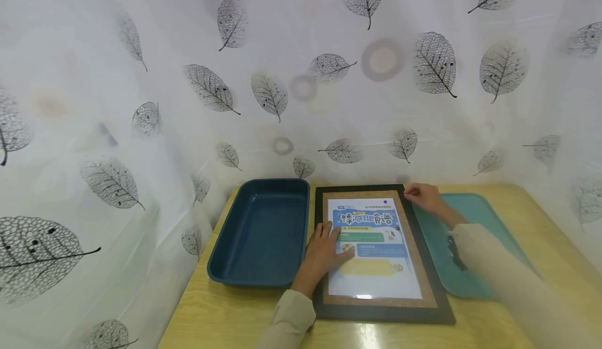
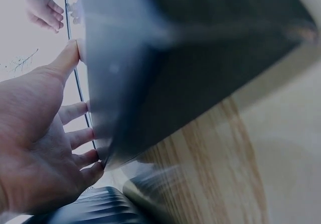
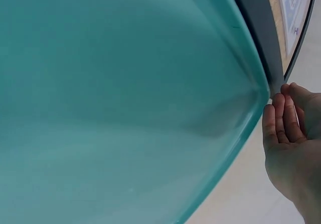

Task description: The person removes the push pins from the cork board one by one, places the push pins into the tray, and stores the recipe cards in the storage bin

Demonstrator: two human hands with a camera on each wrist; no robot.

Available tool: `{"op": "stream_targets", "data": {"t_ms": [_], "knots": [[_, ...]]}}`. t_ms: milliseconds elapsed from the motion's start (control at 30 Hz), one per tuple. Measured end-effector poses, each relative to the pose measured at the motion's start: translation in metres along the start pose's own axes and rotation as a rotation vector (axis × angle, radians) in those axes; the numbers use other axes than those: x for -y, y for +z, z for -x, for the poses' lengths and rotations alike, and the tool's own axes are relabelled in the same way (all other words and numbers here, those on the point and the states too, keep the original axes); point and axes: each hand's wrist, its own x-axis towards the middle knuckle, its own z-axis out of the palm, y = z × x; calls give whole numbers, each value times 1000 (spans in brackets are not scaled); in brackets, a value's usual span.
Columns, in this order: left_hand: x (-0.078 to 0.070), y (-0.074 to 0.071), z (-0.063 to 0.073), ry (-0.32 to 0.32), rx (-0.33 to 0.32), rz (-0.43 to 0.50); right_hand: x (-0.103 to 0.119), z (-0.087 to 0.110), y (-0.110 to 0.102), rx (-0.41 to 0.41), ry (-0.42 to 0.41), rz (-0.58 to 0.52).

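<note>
Picture frame [image 1: 383, 313], rectangular, black-bordered, cork-brown within

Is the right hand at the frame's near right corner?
No, the right hand is at the black frame's far right corner in the head view.

A blue bin [image 1: 263, 234] and teal tray [image 1: 470, 221] share the table [image 1: 226, 317] before leaf-print sheeting [image 1: 282, 25].

From my remote seat I see a screened-off work corner: pale leaf-printed sheeting [image 1: 291, 20] hangs across the top and both sides of the frame, behind a wood-grain table [image 1: 211, 317] at lower centre. Home or studio, I cannot tell.
</note>
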Motion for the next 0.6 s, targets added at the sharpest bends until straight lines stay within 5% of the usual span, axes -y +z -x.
{"op": "stream_targets", "data": {"t_ms": [600], "knots": [[-3, -3, 2, -11, 3, -12, -11, 15, -7, 27, 128, 29]]}}
